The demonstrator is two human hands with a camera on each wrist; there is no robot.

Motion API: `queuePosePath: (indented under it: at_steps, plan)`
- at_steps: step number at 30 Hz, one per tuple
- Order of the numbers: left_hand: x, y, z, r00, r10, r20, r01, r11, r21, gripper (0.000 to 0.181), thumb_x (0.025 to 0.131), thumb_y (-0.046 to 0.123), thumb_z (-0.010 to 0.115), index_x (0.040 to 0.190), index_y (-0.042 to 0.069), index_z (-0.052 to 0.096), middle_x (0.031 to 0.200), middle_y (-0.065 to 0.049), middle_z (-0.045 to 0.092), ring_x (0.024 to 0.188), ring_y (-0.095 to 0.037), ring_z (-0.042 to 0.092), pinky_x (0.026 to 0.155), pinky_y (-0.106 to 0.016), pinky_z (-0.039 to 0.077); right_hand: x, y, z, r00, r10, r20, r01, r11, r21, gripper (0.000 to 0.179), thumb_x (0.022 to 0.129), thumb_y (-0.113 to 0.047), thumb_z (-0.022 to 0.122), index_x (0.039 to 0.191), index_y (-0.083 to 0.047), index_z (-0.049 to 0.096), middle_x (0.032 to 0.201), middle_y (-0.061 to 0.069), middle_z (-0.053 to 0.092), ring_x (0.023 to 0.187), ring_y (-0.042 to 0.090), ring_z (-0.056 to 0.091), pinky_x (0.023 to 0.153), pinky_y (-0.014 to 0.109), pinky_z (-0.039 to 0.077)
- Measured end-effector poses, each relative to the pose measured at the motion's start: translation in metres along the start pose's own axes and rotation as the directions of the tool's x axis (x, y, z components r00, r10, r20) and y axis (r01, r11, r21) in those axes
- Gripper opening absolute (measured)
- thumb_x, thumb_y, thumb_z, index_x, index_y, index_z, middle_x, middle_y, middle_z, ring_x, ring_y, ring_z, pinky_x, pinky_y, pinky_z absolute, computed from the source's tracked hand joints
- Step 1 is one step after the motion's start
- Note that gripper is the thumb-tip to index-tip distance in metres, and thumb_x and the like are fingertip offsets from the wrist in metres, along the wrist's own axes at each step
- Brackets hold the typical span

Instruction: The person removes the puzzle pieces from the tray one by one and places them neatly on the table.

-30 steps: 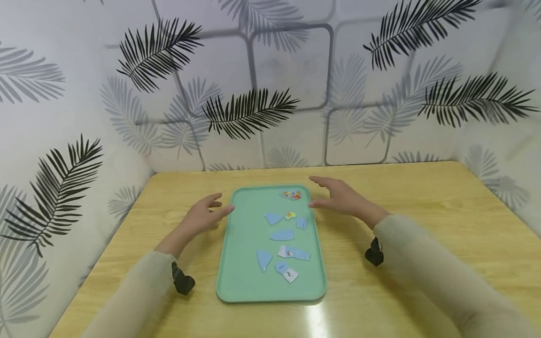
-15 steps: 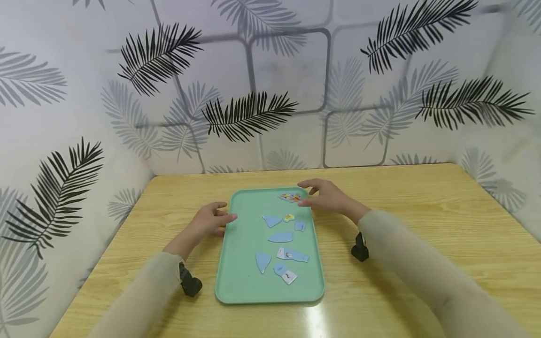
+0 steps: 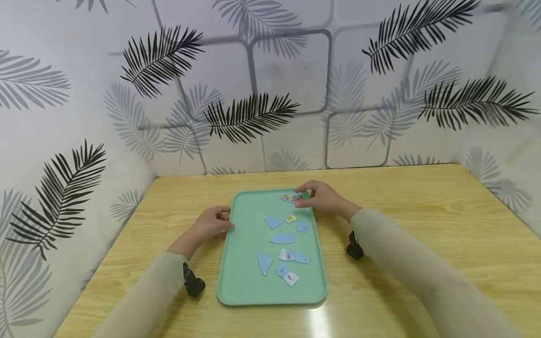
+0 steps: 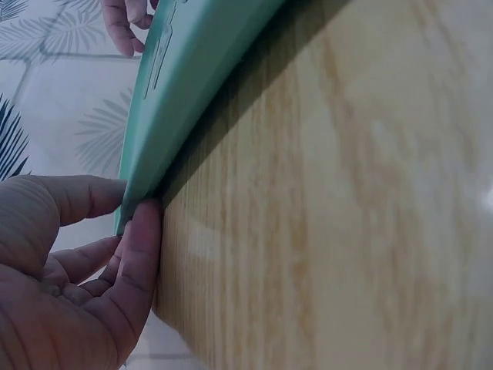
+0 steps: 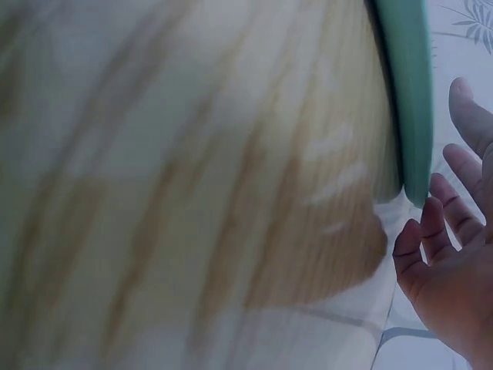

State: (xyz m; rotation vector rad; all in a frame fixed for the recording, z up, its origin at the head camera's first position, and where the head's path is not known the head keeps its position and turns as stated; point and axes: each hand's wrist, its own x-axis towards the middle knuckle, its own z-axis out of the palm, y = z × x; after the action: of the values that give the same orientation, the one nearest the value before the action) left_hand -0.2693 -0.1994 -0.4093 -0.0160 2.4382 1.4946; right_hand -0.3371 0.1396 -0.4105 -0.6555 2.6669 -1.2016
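Observation:
A green tray lies on the table with several flat, irregular light-blue puzzle-like pieces in it. A small piece with a yellow print is among them, and a multicoloured piece lies at the far right corner. My left hand grips the tray's left rim; in the left wrist view the thumb is over the edge and fingers are below. My right hand is at the far right corner, its thumb partly over the multicoloured piece. In the right wrist view its fingertips are right at the tray's corner, thumb raised apart.
The tray stands on a wood-grain table. Behind and to the sides are walls covered with a leaf pattern. A small black device is strapped at the left wrist, another black device at the right.
My right hand has moved left and in over the tray's far right corner. My left hand has come to the left rim and closed its fingers on it. The pieces lie as before.

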Motion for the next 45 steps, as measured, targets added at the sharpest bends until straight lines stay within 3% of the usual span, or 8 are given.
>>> queuePosePath:
  at_steps: [8, 14, 17, 32, 45]
  plan:
    - [0.005, -0.004, 0.002, 1.0, 0.006, -0.008, -0.006, 1.0, -0.004, 0.059, 0.087, -0.006, 0.064, 0.142, -0.005, 0.042, 0.102, -0.014, 0.053, 0.086, -0.021, 0.056, 0.069, -0.032, 0.057, 0.001, -0.001, 0.004, 1.0, 0.018, -0.02, -0.018, 0.999, -0.031, 0.047, 0.083, -0.023, 0.08, 0.124, -0.005, 0.066, 0.123, 0.009, 0.058, 0.087, 0.023, 0.043, 0.073, 0.034, 0.039]
    - [0.007, -0.004, 0.002, 1.0, 0.007, -0.012, -0.007, 1.0, 0.007, 0.06, 0.087, -0.005, 0.065, 0.142, -0.004, 0.042, 0.102, -0.014, 0.052, 0.087, -0.021, 0.055, 0.07, -0.033, 0.057, 0.006, -0.001, 0.004, 1.0, 0.028, -0.004, -0.029, 0.997, -0.068, 0.049, 0.083, -0.022, 0.079, 0.126, -0.005, 0.064, 0.128, 0.01, 0.056, 0.116, 0.027, 0.049, 0.099, 0.044, 0.039]
    - [0.006, -0.003, 0.003, 1.0, 0.0, -0.016, 0.0, 1.0, 0.012, 0.06, 0.087, -0.005, 0.065, 0.142, -0.003, 0.043, 0.103, -0.014, 0.052, 0.087, -0.022, 0.055, 0.07, -0.032, 0.057, 0.009, 0.001, 0.006, 1.0, 0.025, -0.002, -0.025, 0.995, -0.101, 0.048, 0.083, -0.023, 0.079, 0.126, -0.006, 0.064, 0.125, 0.009, 0.057, 0.12, 0.029, 0.049, 0.104, 0.045, 0.037]
    - [0.005, -0.004, 0.003, 1.0, -0.004, -0.022, 0.005, 0.999, 0.033, 0.058, 0.086, -0.006, 0.064, 0.141, -0.002, 0.044, 0.104, -0.015, 0.053, 0.091, -0.024, 0.055, 0.072, -0.033, 0.057, 0.017, 0.002, 0.007, 0.998, -0.038, 0.055, 0.051, 0.964, -0.261, 0.044, 0.086, -0.025, 0.076, 0.124, -0.005, 0.066, 0.113, 0.006, 0.059, 0.104, 0.024, 0.054, 0.096, 0.043, 0.042]
    - [0.005, -0.006, 0.001, 1.0, 0.009, -0.025, -0.009, 0.999, 0.038, 0.06, 0.086, -0.006, 0.065, 0.142, -0.002, 0.044, 0.104, -0.015, 0.052, 0.09, -0.024, 0.054, 0.071, -0.033, 0.057, 0.02, -0.001, 0.01, 0.999, -0.034, 0.041, 0.044, 0.965, -0.257, 0.035, 0.088, -0.021, 0.074, 0.117, -0.005, 0.07, 0.101, 0.004, 0.059, 0.093, 0.022, 0.052, 0.087, 0.039, 0.043]
